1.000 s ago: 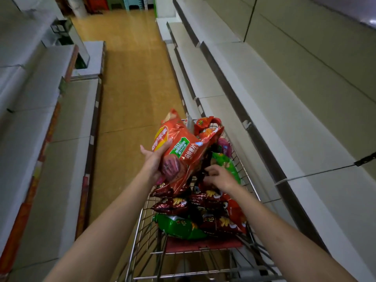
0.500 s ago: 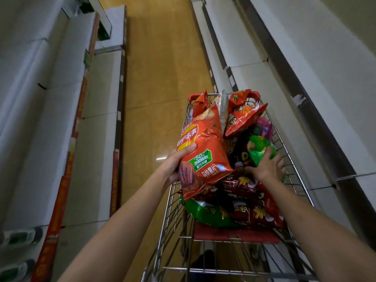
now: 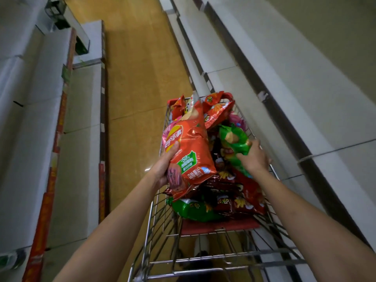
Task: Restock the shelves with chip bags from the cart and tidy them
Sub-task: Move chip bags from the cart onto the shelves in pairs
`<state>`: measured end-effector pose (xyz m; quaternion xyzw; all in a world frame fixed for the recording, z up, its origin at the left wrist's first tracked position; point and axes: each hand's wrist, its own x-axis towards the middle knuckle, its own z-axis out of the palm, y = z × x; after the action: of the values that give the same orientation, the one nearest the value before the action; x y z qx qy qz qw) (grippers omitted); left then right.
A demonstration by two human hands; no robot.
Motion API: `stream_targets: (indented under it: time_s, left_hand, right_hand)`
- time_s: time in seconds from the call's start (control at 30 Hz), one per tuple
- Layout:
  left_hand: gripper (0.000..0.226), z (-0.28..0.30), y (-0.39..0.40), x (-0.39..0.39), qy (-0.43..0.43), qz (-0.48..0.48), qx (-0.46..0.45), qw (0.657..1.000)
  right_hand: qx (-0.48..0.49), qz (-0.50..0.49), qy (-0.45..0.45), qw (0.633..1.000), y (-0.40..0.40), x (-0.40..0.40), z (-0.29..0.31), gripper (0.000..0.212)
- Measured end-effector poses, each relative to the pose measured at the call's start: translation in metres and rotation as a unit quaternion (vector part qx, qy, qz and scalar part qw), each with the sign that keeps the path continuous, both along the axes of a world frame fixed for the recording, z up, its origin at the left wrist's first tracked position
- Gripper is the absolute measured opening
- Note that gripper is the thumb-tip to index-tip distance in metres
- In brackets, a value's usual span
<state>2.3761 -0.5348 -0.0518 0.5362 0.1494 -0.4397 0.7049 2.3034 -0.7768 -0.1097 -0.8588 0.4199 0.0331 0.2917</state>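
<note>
On the left, grey shelves (image 3: 40,110) run along the aisle, with red strips on their front edges. Between them and the cart is the brown floor (image 3: 138,74).

The left hand (image 3: 162,169) has its grip closed on the red bag (image 3: 189,151): the thumb lies across the front, near the yellow and red logo, and the other fingers are hidden behind the bag. This bag is large, orange-red and shiny, with many wrinkles. It has a green label in the middle, a picture of dark red meat at the lower left corner, and white letters near the bottom. It is held above the left side of the cart (image 3: 160,210), over the other bags. Its long axis goes from the near end, which is low, up and away to the far end, with a small lean to the right; the front face looks up toward the camera.

In the wire cart lie many more bags: red, dark brown, pink, and one green one at the near end.

The right hand (image 3: 254,159) holds the green bag (image 3: 234,141) at its lower right part, fingers curled around the edge. This bag is smaller, bright green, with a pale round picture. It is at the right side of the cart, and its top points up and to the left.

On the right stand more grey shelves (image 3: 284,82).
</note>
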Motion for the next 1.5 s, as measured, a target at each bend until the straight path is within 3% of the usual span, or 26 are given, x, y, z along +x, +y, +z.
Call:
stream_targets:
  time_s: [0.1, 0.23, 0.37, 0.5, 0.57, 0.8, 0.87, 1.0, 1.1, 1.13, 1.27, 1.5]
  left_hand:
    - [0.112, 0.009, -0.006, -0.011, -0.001, 0.002, -0.021, 1.000]
    - [0.114, 0.030, -0.019, -0.033, -0.029, -0.005, -0.044, 0.999]
    - [0.115, 0.050, -0.033, -0.061, -0.056, -0.017, -0.065, 0.996]
    - [0.114, 0.067, -0.033, -0.096, -0.086, -0.033, -0.087, 0.992]
    - [0.121, 0.076, -0.031, -0.114, -0.110, -0.046, -0.087, 0.989]
    - [0.140, 0.097, -0.023, -0.164, -0.161, -0.082, -0.060, 0.982]
    - [0.135, 0.105, -0.017, -0.180, -0.173, -0.080, -0.060, 0.980]
    - [0.092, 0.127, -0.008, -0.205, -0.183, -0.073, -0.063, 0.978]
    - [0.060, 0.144, -0.002, -0.216, -0.197, -0.079, -0.061, 0.975]
    - [0.057, 0.150, 0.000, -0.218, -0.202, -0.080, -0.062, 0.974]
    - [0.086, 0.164, 0.004, -0.222, -0.245, -0.086, -0.071, 0.963]
    - [0.055, 0.190, 0.000, -0.215, -0.268, -0.151, -0.077, 0.948]
  right_hand:
    - [0.174, -0.068, -0.122, 0.975, -0.011, -0.019, 0.023, 0.049]
    - [0.430, -0.100, -0.211, 0.872, -0.016, -0.053, 0.056, 0.035]
    - [0.496, -0.051, -0.215, 0.840, -0.011, -0.091, 0.091, 0.021]
    - [0.512, -0.038, -0.219, 0.830, -0.003, -0.131, 0.114, 0.014]
    - [0.530, -0.014, -0.223, 0.818, 0.003, -0.149, 0.123, 0.022]
    - [0.433, 0.041, -0.233, 0.870, 0.029, -0.203, 0.149, 0.101]
    - [0.401, 0.027, -0.249, 0.881, 0.033, -0.218, 0.159, 0.125]
    - [0.383, -0.001, -0.286, 0.879, 0.037, -0.245, 0.180, 0.087]
    - [0.361, -0.012, -0.316, 0.877, 0.039, -0.256, 0.195, 0.076]
    - [0.359, -0.012, -0.325, 0.875, 0.039, -0.258, 0.200, 0.073]
    - [0.345, -0.006, -0.352, 0.870, 0.042, -0.268, 0.219, 0.066]
    - [0.303, -0.031, -0.366, 0.880, 0.049, -0.276, 0.241, 0.074]
